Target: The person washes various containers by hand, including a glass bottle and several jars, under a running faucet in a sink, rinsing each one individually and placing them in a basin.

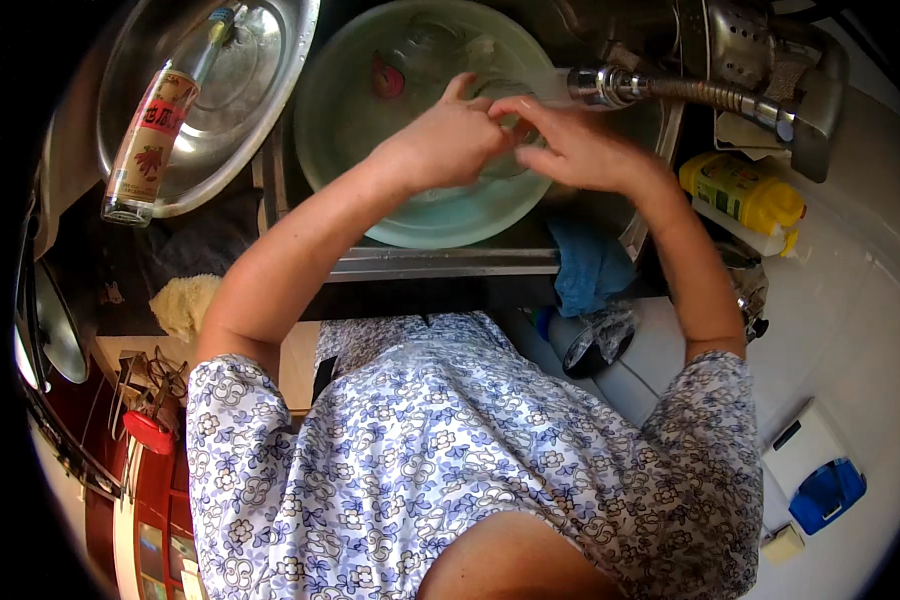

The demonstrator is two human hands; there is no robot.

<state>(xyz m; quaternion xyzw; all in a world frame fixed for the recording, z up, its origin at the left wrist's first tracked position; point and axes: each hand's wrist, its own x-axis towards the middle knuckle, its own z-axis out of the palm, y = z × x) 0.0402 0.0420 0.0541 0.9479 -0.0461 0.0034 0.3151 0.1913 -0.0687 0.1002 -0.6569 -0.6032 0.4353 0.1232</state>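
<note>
Both hands meet over a round, pale green plastic basin (450, 234) of water in the sink. My left hand (450, 142) is bent at the wrist, its fingers against those of my right hand (570, 142). The right hand's fingers are curved and slightly blurred. Whether anything small lies between the fingers cannot be made out. Behind them a chrome faucet with a flexible metal hose (690, 90) points leftward over the basin, and a blurred stream seems to leave it. A pink and red mark (388, 77) shows on the basin's bottom.
A labelled glass bottle (150, 142) lies across a metal basin (169, 204) at the left. A blue cloth (589, 262) hangs over the sink's front edge. A yellow cloth (186, 304) is at the counter's left front. Right of the sink stands a yellow plastic bottle (742, 196).
</note>
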